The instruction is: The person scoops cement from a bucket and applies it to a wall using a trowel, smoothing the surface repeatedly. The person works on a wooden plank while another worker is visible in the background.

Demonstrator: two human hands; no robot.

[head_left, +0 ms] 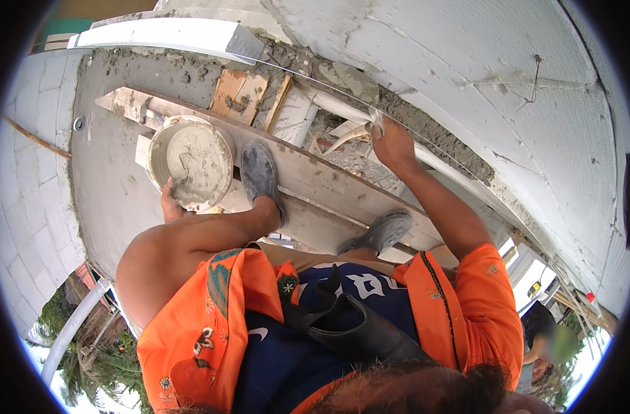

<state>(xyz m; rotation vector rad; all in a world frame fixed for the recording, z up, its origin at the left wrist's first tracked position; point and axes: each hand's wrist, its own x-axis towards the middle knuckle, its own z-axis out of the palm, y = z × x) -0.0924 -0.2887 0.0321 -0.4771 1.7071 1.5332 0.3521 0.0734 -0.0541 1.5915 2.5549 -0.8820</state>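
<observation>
My left hand (171, 203) grips the near rim of a round pale bucket (228, 153), its thumb over the edge. Wet grey mortar (194, 155) fills much of the bucket. Ahead and to the right, my right hand (395, 146) is closed around the mortar-smeared handle of what looks like a trowel (353, 81). Its blade lies against the mortar bed (432, 127) along the foot of the pale wall and is hard to tell from the mortar. A thin taut string (308, 74) runs above that bed, close to my right hand.
My grey shoes stand on wooden planks (322, 179), with gaps showing a lower level. A white block (170, 36) sits at the far left end of the mortar bed. A pale pipe (339, 107) passes below. Wire (534, 86) sticks out of the wall (487, 62). Another person (539, 338) is at lower right.
</observation>
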